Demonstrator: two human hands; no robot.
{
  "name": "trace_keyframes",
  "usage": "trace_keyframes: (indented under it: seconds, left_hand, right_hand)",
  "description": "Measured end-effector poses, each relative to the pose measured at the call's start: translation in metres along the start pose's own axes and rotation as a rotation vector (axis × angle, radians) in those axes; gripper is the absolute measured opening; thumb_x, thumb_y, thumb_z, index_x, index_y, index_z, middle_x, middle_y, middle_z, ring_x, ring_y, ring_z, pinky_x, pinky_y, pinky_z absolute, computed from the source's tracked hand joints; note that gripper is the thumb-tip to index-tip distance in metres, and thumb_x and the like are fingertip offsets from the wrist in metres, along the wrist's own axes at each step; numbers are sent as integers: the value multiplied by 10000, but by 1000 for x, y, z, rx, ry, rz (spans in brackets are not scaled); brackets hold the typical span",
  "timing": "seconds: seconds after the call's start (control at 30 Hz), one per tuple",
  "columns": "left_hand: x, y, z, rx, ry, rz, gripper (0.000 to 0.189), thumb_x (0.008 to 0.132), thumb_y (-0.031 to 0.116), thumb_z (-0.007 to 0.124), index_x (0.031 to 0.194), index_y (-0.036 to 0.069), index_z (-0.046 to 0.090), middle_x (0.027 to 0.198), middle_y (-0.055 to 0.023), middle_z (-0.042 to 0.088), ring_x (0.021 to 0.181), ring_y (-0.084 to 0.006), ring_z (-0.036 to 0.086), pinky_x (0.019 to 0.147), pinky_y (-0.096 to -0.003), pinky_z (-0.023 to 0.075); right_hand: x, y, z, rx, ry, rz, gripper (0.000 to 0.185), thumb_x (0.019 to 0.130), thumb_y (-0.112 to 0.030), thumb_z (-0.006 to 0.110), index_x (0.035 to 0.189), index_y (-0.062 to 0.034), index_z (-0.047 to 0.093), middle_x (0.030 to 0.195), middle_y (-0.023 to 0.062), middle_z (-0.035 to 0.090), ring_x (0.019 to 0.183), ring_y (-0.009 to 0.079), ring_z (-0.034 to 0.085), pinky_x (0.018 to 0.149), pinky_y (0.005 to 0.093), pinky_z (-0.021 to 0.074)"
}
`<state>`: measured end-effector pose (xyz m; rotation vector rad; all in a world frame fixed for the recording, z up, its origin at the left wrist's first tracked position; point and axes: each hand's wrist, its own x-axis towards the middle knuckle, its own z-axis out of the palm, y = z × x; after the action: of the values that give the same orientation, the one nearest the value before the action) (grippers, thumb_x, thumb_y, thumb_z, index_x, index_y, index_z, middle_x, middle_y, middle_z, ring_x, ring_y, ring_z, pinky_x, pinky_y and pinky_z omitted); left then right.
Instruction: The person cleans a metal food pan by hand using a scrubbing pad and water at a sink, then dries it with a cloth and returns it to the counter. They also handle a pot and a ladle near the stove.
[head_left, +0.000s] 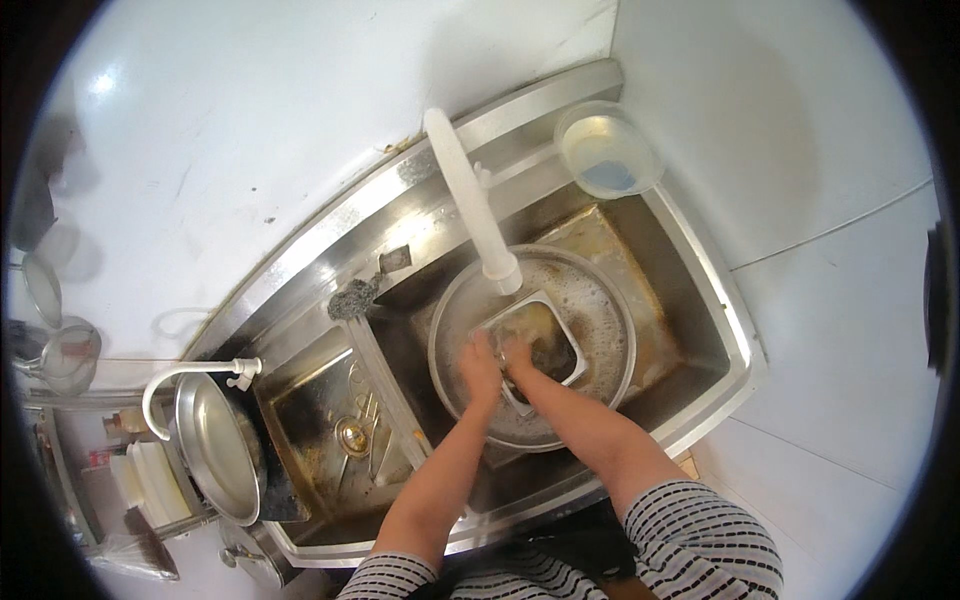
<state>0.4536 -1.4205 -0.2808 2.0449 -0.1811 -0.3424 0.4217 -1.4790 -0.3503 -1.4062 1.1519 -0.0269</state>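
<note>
A rectangular steel pan (576, 346) is tilted inside a large round metal basin (628, 307) of murky, foamy water. At the pan's near left side, my left hand (480, 369) holds its rim. My right hand (517, 355) reaches into the pan, its fingers blurred. Whether it grips anything there I cannot tell. The basin sits in the right bowl of a stainless steel double sink (694, 330). Above the basin hangs the white spout of a faucet (469, 199).
A translucent plastic tub (609, 154) stands at the back right corner. A steel wool scourer (352, 298) rests by the divider (386, 382). Metal utensils (367, 409) lie in the left bowl. Further left are a second white faucet (195, 367) and a large metal bowl (217, 450).
</note>
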Motion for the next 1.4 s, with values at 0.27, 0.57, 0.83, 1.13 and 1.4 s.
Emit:
trace_keyframes:
  seconds: [0.27,0.57,0.83,1.13,1.4]
  left_hand:
    - [9,-18,-3,156,-29,-102,510,993,393,440,969,-74,641,987,-297,634,932,-460,577,832,-477,416]
    - [10,-16,-17,65,-63,-150,446,976,348,493,904,-64,646,903,-268,646,828,-405,594,773,-460,432]
    - [7,75,-46,-123,-638,-54,291,954,270,535,1011,-5,612,728,-61,610,661,-176,570,652,-335,474]
    - [8,74,-82,-276,-303,-473,476,948,411,565,1249,43,585,1315,-145,547,1205,-258,533,1007,-374,409]
    - [-18,45,-82,-881,-612,-807,441,1018,341,447,1274,-7,536,1229,-125,609,1105,-264,593,938,-408,485]
  right_hand:
    - [-23,-14,-5,663,-338,339,430,1008,-261,396,1326,14,489,1224,150,587,1097,292,561,936,420,443]
    - [-56,-31,-47,-30,-738,195,584,984,-445,423,1418,-54,427,1470,136,401,1309,257,389,1048,370,325]
    - [-106,-40,-87,142,-446,-245,617,781,-301,744,1239,48,523,1092,142,603,1045,222,575,905,363,453]
    - [-103,-33,-149,1118,-504,391,623,637,-107,575,1243,33,534,1064,154,634,967,325,636,882,455,513]
    - [-91,-32,-172,770,-466,403,548,930,-389,581,1317,-8,516,1210,143,617,1092,301,601,972,425,462]
